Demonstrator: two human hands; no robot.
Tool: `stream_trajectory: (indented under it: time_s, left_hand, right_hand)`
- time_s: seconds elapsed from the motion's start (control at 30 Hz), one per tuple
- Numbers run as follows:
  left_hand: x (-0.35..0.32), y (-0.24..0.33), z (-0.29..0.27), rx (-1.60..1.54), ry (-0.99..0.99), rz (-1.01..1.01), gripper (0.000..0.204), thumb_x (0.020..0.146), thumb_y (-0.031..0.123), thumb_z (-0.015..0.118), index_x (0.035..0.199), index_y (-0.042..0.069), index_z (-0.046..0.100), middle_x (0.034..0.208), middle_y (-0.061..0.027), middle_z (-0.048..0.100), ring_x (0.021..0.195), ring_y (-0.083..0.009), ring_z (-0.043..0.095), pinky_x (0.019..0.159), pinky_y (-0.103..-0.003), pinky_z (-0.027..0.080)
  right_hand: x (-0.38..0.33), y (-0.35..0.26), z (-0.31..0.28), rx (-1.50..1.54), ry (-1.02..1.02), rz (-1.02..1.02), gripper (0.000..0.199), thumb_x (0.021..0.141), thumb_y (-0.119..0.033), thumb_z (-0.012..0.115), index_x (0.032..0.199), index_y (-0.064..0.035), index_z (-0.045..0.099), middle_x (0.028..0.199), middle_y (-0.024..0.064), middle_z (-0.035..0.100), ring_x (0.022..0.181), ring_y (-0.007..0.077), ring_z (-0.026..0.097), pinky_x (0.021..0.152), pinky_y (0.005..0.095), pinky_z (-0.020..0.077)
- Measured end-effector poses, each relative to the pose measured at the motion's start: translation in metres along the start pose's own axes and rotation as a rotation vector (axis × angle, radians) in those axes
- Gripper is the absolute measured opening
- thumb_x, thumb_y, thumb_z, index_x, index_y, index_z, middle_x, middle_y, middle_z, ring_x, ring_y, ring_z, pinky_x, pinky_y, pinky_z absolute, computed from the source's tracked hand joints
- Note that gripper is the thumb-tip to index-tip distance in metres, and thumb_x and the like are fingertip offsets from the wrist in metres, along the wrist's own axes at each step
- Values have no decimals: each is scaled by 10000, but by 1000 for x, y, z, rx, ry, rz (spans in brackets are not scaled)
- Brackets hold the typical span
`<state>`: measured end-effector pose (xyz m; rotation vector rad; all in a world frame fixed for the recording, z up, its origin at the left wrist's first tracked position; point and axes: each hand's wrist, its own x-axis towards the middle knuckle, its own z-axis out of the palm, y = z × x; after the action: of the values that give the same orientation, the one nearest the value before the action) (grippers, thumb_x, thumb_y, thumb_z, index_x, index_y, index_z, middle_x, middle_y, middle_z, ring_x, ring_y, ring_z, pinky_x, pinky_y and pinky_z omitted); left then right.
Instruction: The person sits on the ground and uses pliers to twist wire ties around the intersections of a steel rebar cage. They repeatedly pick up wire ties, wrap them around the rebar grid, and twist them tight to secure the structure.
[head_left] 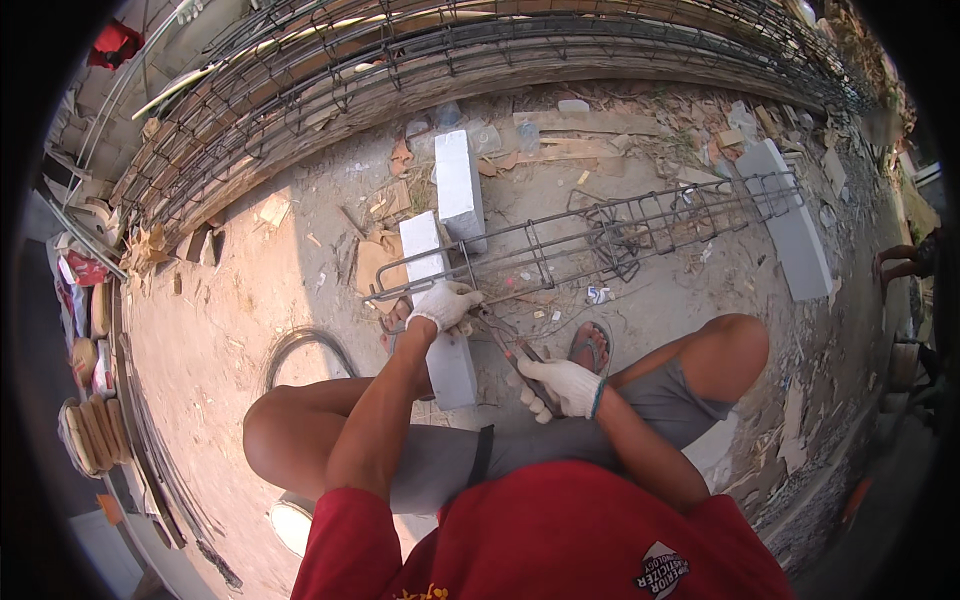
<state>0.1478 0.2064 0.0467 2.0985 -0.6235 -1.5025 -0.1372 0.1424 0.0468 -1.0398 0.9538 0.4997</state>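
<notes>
A slim rebar cage (541, 256) of long bars and stirrups lies across pale grey blocks in front of me. Its left end rests at the near blocks, (424, 248) and its far right end on another block (795, 235). My left hand (447, 303), in a white knit glove, is closed on a bar at the cage's near left end. My right hand (565, 387), gloved too, grips a pair of pincers (507, 350) by the handles. The pincers' jaws reach up to the bar beside my left fingers. Any tie wire between them is too small to make out.
Stacked rebar cages (400, 65) line the far side on timber. Another block (459, 190) stands beyond the near ones. A tangle of wire (617, 240) lies under the cage, and a wire coil (290, 345) by my left knee. Scraps of wood and litter dot the ground.
</notes>
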Motion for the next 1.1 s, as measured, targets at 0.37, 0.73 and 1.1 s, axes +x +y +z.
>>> stream_trajectory:
  time_s: [0.37, 0.73, 1.1]
  left_hand:
    - [13, -23, 0, -154, 8, 6, 392, 1037, 318, 650, 1284, 15, 687, 1040, -105, 748, 605, -190, 732, 485, -313, 600]
    - [5, -21, 4, -174, 6, 8, 390, 1036, 301, 653, 1297, 13, 681, 1057, -101, 757, 609, -186, 728, 476, -328, 601]
    - [-4, 17, -3, 705, 480, 198, 551, 924, 546, 670, 1063, 29, 801, 965, -214, 780, 872, -360, 768, 792, -463, 602]
  right_hand:
    - [21, 26, 24, -432, 332, -310, 408, 1038, -411, 597, 1252, -68, 660, 1031, 187, 759, 899, 360, 751, 769, 502, 602]
    - [35, 42, 16, 215, -74, -40, 276, 1053, -241, 635, 1237, -36, 607, 983, 158, 745, 810, 278, 744, 695, 443, 644]
    - [-81, -11, -11, 324, 53, -150, 234, 1040, -193, 624, 1170, 0, 594, 891, 70, 673, 768, 188, 695, 704, 365, 610]
